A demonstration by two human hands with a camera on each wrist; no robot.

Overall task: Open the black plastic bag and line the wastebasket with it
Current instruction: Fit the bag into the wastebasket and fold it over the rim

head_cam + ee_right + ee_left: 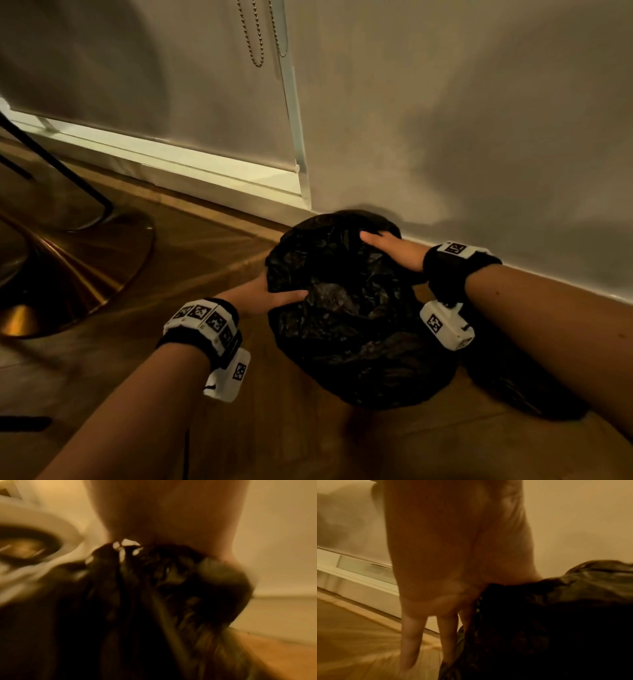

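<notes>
Seen from the head view: black plastic bag (356, 308), crumpled and shiny, spread over a round shape on the wooden floor (212, 240), close to the wall (479, 120) on the right side of the scene. Wastebasket itself not visible under the plastic; cannot tell how far the bag goes into it.

Left hand (263, 294) at the left edge of the bag, thumb lying over the top of the plastic and the other fingers under or behind the edge, so gripping the bag rim. In the left wrist view, hand (453, 561) large and blurred, two fingers (411, 642) pointing down beside the black plastic (556, 615), the others hidden behind the fold.

Right hand (394, 250) on the far right part of the bag, fingers stretched forward and tips going down into the folds. Whether pressing flat or pinching the plastic: cannot tell from the head view. In the right wrist view, very blurred, hand (171, 520) above gathered plastic (137, 601) that bunches up just under it; grip not clear there either.

On both wrists, black straps with white marker blocks (205, 322). At the left side, a gold round base (68, 274) of some furniture standing on the floor. On the far wall, a hanging bead chain (255, 34) beside a white frame (294, 120).
</notes>
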